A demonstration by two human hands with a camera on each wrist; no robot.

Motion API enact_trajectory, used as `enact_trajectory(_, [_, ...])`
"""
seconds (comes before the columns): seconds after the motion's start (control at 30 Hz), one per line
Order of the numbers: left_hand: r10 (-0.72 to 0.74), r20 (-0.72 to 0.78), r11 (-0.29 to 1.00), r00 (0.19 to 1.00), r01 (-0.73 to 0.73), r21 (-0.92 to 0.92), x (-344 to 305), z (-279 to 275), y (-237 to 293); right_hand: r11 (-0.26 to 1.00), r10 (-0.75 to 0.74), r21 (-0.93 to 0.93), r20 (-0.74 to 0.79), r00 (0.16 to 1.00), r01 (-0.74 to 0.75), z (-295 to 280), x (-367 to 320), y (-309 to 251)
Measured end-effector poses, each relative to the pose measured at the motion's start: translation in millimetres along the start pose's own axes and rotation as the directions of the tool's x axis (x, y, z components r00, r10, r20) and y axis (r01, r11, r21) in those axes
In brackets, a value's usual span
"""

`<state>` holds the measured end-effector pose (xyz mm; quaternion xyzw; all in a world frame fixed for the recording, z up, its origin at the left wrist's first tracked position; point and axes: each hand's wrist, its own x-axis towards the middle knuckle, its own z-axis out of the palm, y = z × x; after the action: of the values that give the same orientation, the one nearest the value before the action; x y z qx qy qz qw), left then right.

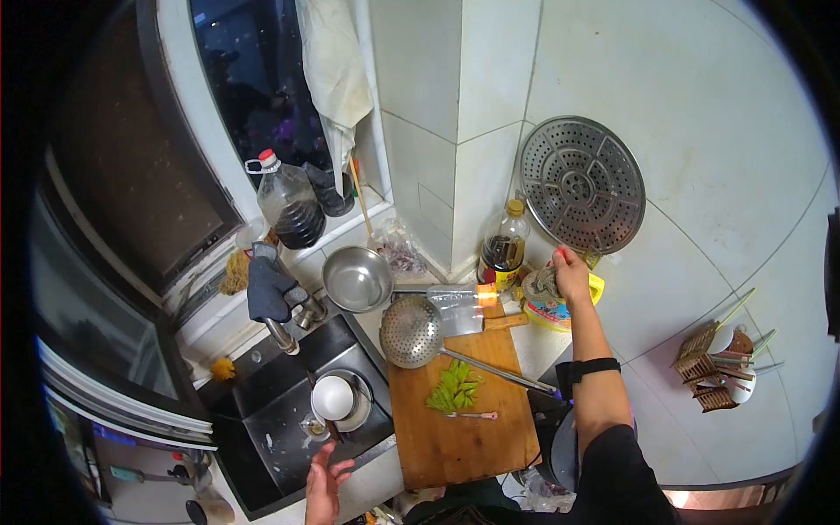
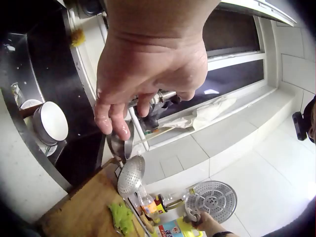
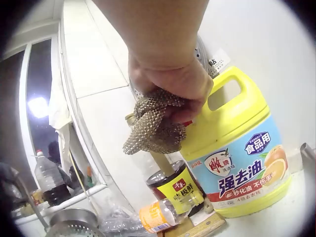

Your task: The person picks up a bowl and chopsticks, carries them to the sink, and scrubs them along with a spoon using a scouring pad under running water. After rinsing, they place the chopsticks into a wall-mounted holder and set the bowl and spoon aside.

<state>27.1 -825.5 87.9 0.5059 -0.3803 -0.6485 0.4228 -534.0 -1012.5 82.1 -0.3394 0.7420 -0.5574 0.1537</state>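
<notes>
Hanging at six o'clock from the white bowl (image 1: 333, 398), the left hand (image 1: 322, 490) has its fingers apart, holding nothing; one careless turn could tip this bowl. At one o'clock from that hand, the soy sauce bottle (image 1: 503, 252) could fall if the mesh scrubber (image 3: 155, 131), gripped in the right hand (image 3: 173, 86) beside the yellow detergent jug (image 3: 227, 131), catches it.
</notes>
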Motion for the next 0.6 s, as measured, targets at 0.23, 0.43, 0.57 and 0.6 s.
enact_trajectory(0.23, [0.006, 0.03, 0.999, 1.0, -0.005, -0.037, 0, 1, -4, 0.999, 0.008, -0.036, 0.031, 0.999, -0.007, -1, -4, 5])
enact_trajectory(0.43, [0.024, -0.002, 0.998, 1.0, -0.024, -0.054, -5, -6, -10, 0.994, -0.001, -0.11, 0.023, 1.0, 0.004, -5, 0, -4])
enact_trajectory(0.57, [0.045, -0.007, 0.998, 0.999, -0.045, -0.039, -1, -2, -7, 0.988, -0.048, -0.148, 0.014, 0.999, 0.05, 0, 5, 23])
enact_trajectory(0.6, [0.054, -0.015, 0.998, 0.998, -0.054, -0.039, -1, -2, -8, 0.987, -0.008, -0.158, 0.011, 1.0, 0.01, 1, 4, 17])
